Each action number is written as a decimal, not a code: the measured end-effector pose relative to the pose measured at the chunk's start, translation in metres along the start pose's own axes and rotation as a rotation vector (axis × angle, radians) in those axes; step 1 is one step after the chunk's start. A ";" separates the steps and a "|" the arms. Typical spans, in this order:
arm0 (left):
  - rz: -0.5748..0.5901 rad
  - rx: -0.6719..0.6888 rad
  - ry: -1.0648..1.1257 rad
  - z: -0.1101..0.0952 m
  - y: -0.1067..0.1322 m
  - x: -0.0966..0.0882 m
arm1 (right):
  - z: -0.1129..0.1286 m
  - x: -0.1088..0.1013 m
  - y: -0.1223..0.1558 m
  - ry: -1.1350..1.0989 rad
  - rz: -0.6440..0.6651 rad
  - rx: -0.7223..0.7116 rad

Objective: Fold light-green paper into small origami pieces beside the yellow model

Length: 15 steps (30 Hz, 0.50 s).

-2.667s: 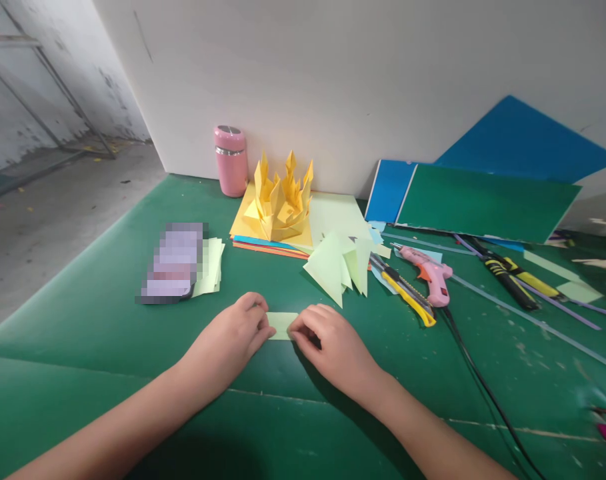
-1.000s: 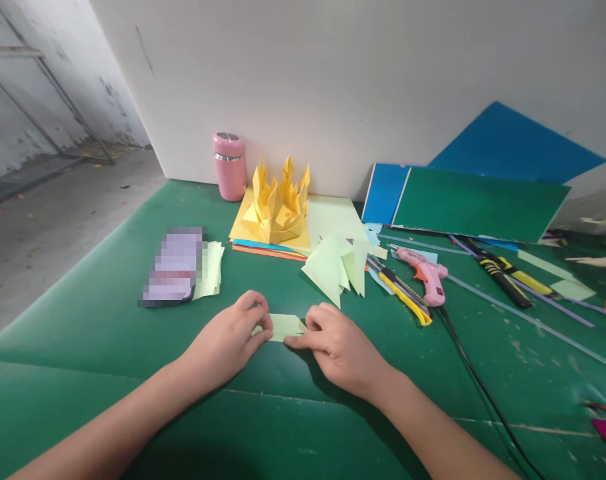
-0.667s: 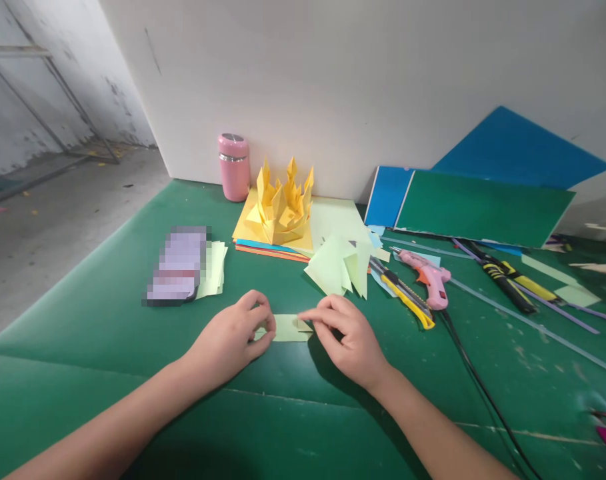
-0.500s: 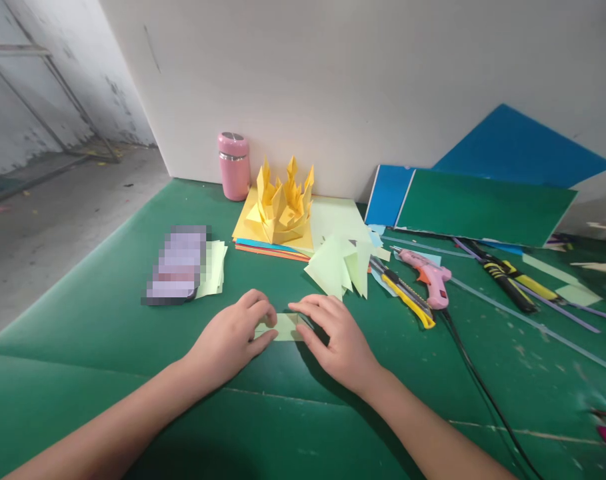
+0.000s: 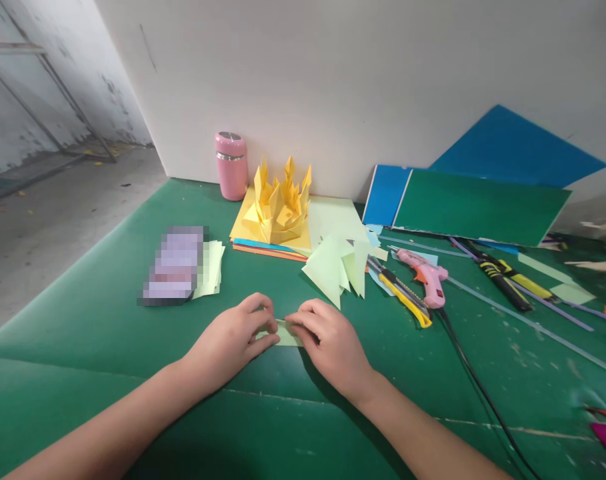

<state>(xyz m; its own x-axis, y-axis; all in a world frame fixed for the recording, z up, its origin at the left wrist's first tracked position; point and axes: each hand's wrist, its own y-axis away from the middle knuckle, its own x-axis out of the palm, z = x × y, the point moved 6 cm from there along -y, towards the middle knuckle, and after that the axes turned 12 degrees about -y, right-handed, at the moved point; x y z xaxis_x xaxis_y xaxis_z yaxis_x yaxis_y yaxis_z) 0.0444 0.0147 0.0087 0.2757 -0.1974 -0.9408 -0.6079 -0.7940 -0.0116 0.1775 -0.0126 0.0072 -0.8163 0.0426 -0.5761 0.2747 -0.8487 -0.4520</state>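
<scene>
A small pale-green folded paper [image 5: 289, 337] lies flat on the green tabletop, between my two hands. My left hand [image 5: 237, 339] has its thumb and curled fingers closed on the paper's left end. At the right end, the thumb and fingers of my right hand [image 5: 333, 345] are pinched together over the paper. Both ends of the paper are partly hidden under the fingers. Beyond my hands, several pale-green folded paper pieces [image 5: 327, 268] lie in a loose heap.
A yellow paper crown [image 5: 280, 223] sits on stacked coloured sheets, beside a pink flask [image 5: 231, 168]. At left lies a blurred-out phone [image 5: 177, 263] with paper slips [image 5: 210, 270]. To the right are a yellow cutter [image 5: 407, 301], a pink glue gun [image 5: 430, 283] with its cord, and pliers [image 5: 505, 283].
My right fingers have moved slightly left and closed nearer to the thumb over the paper's right end. My left hand stays on the left end. The view has shifted a little.
</scene>
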 end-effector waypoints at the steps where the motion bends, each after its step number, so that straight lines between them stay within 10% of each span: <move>1: -0.004 0.013 -0.005 -0.001 0.000 -0.001 | 0.002 0.000 0.000 0.026 -0.005 -0.021; 15: -0.089 0.137 -0.167 -0.010 0.003 -0.007 | 0.026 0.007 0.012 0.426 0.030 -0.281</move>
<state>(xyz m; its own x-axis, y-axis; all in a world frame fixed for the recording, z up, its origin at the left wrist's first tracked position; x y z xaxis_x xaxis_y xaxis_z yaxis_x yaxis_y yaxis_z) 0.0480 0.0081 0.0190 0.2126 -0.0235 -0.9769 -0.6854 -0.7161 -0.1319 0.1615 -0.0364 0.0152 -0.5421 0.2809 -0.7920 0.4690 -0.6809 -0.5625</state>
